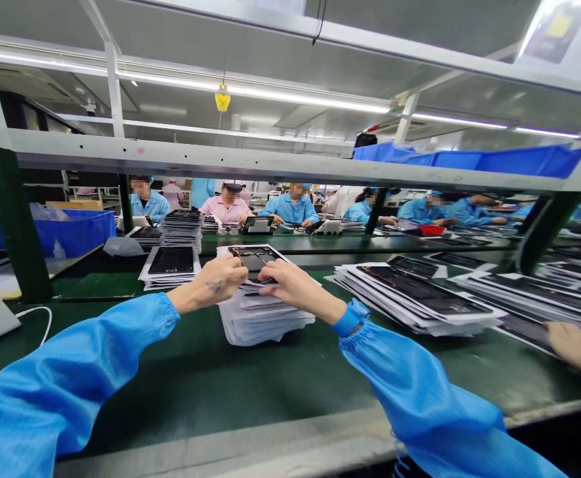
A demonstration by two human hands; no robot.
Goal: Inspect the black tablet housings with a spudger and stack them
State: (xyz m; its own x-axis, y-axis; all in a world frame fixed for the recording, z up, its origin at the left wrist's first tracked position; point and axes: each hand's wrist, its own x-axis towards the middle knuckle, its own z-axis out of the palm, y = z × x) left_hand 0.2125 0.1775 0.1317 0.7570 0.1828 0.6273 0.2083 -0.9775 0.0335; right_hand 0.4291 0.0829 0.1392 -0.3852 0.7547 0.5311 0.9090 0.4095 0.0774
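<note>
A tall stack of white sheets [260, 320] stands on the green bench, with a dark tablet-like panel [255, 252] on top. Over the panel's left side, my left hand [216, 281] is closed in a pinch; what it holds is too small to make out. My right hand [293, 287] is at the panel's right side, fingers bent together near a thin, dark tool-like line; I cannot make out what is between them. Both hands are close together but apart. Blue sleeves cover my arms.
Stacked panels and sheets [419, 299] lie to the right, near another person's hand [576, 348]. A smaller stack [170, 265] sits left, by a blue bin [83, 232]. A metal shelf [290, 162] spans above; people sit opposite.
</note>
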